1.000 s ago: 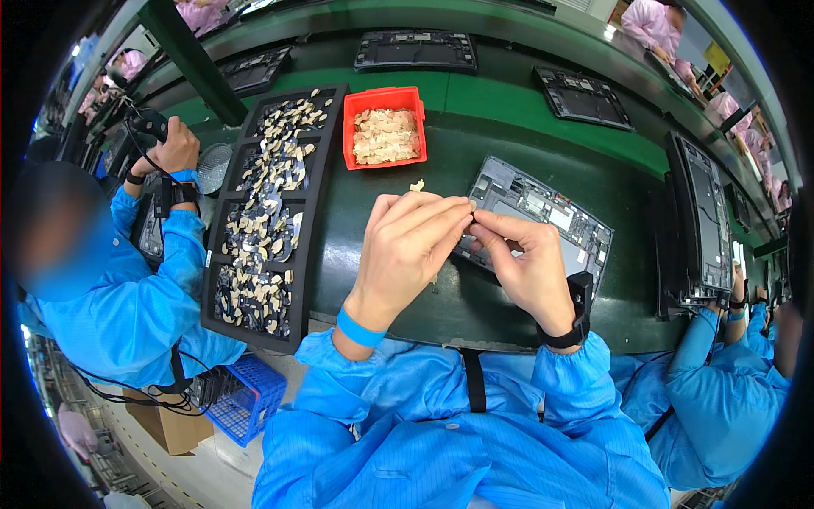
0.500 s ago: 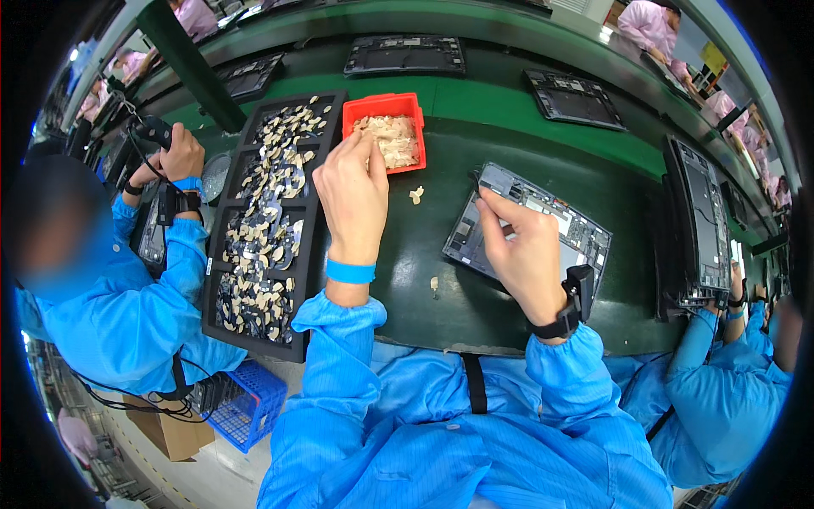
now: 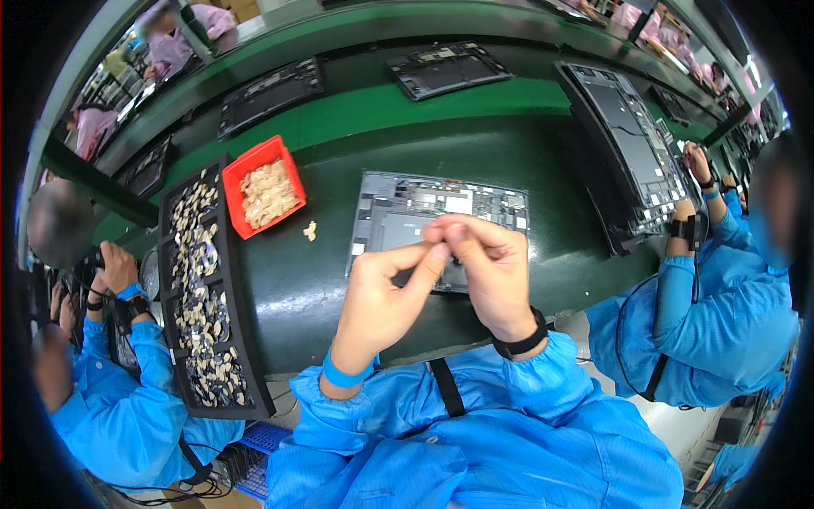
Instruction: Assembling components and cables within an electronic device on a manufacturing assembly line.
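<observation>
My left hand and my right hand meet fingertip to fingertip over the near part of an opened flat electronic device. Both are closed in a pinch. Whatever sits between the fingers is too small or too hidden to make out. Below them, the device lies on the dark green bench with its boards and a dark grey panel exposed; my hands cover part of its near side. To the left, a red bin holds a heap of small beige pieces. One loose beige piece lies on the bench beside it.
Left of the bin, a black compartment tray holds many small black-and-beige parts. A stack of similar devices leans at the right. More opened devices lie along the far strip. Co-workers in blue sit close on both sides.
My left hand has left the red bin and come over to the device, where its fingertips now meet my right hand's. The view has swung to the right.
</observation>
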`<state>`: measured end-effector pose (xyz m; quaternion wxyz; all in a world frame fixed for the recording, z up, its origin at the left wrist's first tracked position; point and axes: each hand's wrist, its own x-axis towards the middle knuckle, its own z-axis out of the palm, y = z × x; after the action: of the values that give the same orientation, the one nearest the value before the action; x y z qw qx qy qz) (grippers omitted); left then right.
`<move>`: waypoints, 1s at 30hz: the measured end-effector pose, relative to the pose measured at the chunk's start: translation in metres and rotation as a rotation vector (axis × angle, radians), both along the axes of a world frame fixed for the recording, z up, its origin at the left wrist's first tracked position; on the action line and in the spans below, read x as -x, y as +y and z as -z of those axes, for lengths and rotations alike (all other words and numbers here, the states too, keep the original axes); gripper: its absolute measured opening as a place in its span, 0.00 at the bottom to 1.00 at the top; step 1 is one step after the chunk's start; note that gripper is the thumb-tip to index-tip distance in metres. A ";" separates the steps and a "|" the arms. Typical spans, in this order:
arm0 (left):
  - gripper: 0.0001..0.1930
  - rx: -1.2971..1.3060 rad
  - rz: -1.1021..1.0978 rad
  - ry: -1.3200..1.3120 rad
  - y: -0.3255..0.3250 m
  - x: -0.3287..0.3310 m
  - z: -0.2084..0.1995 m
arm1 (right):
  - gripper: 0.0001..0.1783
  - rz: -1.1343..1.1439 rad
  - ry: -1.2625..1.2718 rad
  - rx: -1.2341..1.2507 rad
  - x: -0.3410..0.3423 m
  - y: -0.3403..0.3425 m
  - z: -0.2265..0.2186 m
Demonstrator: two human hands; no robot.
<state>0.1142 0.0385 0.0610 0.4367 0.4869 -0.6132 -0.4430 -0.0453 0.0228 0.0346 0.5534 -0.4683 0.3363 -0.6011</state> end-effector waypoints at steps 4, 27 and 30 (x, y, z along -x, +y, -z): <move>0.27 0.530 0.017 -0.681 -0.051 0.020 0.011 | 0.15 0.129 0.111 0.042 0.064 0.018 -0.004; 0.20 0.448 0.228 -0.870 -0.011 0.016 0.045 | 0.09 -0.007 0.737 -0.410 0.071 0.004 0.011; 0.19 0.493 0.201 -0.856 -0.009 0.013 0.051 | 0.09 -0.006 0.756 -0.413 0.069 0.004 0.013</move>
<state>0.1013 0.0294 0.0095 0.2032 0.4460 -0.8675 -0.0853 -0.1144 0.0272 0.0220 0.4750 -0.5359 0.6274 -0.3058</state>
